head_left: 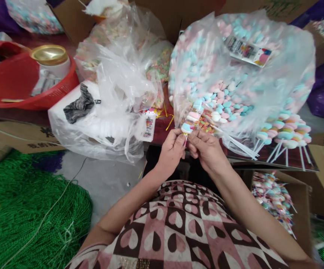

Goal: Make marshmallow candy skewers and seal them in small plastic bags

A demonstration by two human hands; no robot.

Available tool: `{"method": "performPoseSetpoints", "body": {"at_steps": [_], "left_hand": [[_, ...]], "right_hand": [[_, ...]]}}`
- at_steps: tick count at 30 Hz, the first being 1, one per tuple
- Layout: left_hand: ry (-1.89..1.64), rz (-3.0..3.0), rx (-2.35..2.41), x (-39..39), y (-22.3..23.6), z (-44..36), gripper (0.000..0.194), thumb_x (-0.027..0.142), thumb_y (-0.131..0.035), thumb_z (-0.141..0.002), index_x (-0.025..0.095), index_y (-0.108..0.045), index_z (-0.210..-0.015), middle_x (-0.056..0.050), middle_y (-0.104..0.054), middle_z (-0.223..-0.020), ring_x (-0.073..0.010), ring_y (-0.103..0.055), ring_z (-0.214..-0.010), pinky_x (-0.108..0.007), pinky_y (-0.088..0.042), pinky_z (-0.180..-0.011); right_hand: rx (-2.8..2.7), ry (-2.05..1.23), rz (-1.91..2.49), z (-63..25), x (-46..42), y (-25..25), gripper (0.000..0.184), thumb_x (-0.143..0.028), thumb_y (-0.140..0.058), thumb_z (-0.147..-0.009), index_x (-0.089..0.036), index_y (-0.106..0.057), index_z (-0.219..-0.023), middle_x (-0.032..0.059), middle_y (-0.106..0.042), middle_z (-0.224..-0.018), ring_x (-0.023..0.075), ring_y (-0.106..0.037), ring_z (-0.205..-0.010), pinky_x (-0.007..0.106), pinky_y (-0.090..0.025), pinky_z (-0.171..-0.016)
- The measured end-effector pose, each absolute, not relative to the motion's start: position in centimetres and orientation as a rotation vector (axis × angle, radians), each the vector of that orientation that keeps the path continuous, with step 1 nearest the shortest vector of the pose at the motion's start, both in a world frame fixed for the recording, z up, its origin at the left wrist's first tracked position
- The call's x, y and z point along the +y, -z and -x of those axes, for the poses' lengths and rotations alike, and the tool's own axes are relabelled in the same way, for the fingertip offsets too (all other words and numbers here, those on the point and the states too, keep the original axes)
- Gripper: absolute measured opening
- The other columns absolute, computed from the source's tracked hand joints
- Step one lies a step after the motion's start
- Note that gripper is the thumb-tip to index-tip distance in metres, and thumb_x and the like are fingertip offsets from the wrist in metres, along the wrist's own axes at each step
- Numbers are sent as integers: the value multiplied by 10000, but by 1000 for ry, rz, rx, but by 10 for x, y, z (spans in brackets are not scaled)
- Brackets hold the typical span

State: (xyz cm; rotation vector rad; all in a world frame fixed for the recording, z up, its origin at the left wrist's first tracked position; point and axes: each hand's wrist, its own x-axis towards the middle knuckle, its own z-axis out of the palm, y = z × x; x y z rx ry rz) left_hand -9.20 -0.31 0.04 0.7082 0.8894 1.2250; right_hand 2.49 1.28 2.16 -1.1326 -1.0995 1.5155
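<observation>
A marshmallow candy stick (191,119) in a clear wrapper, with pink, white and blue pieces, points up and away from me. My left hand (173,149) is closed round its lower end, thumb and fingers pinching the gathered wrapper. At that neck shows a gold twist tie (184,134). Pressed close on the right, my right hand (205,149) pinches at the tie, its fingertips partly hidden. More gold ties (169,122) lie loose on the table to the left, near a stack of printed wrappers (149,126).
Behind my hands spreads a big clear bag of pastel marshmallows (226,102). Unwrapped marshmallow sticks (286,130) lie at the table's right edge, above a carton of wrapped ones (274,198). To the left are a white plastic bag (108,123), a red basket (7,86) and green cords (38,209).
</observation>
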Motion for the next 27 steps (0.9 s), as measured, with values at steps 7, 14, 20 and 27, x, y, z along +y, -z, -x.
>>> {"method": "performPoseSetpoints", "body": {"at_steps": [7, 14, 20, 27], "left_hand": [[-1277, -893, 783, 6, -15, 101, 289, 326, -700, -804, 213, -665, -1068, -7, -685, -956, -117, -612, -870, -226, -472, -798], [-1243, -955, 700, -10, -72, 110, 486, 627, -525, -843, 209, -768, -892, -73, -708, -786, -253, -656, -947, -386, -494, -876], [-976, -1222, 778, -26, -61, 104, 597, 691, -485, -839, 188, -776, -700, -60, -624, -535, -177, -595, -621, -354, -479, -814], [-1020, -894, 867, -8, -44, 92, 633, 721, -422, -852, 166, -719, -788, -23, -618, -560, -128, -526, -504, -259, -430, -537]], "right_hand": [[-1148, -1523, 1055, -33, 2, -35, 332, -467, -689, -802, -211, -501, -705, -87, -431, -478, 61, -337, -381, 211, -267, -395], [-1682, -905, 1229, -47, 4, -33, 141, -272, -555, -871, -210, -584, -747, -11, -606, -652, 129, -545, -602, 245, -401, -551], [-1667, -648, 1285, -59, 4, -58, 89, -252, -534, -888, -220, -611, -857, -9, -639, -685, 132, -564, -591, 255, -414, -580], [-1846, -625, 1091, -62, -19, -67, 116, -233, -503, -925, -237, -606, -873, 0, -687, -744, 140, -625, -647, 254, -446, -627]]}}
